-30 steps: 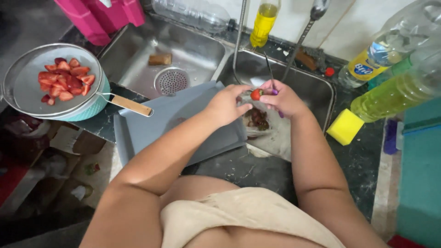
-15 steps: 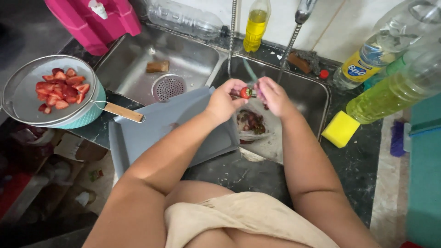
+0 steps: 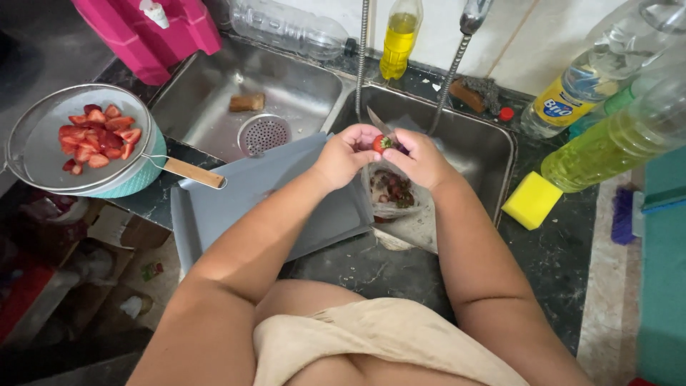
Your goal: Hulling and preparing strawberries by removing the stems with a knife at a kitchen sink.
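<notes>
Head view: 1 strawberry is pinched in the left hand over the sink, just above a bag of scraps. A knife is gripped in the right hand. Cut pieces already fill the strainer; this berry looks not yet cut.

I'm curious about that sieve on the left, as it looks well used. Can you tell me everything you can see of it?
The sieve is a round, fine metal mesh strainer with a metal rim and a pale wooden handle pointing right toward the grey tray. It sits level in a light blue bowl on the dark counter, left of the sink. It holds cut red strawberry pieces. Neither hand touches it.
</notes>
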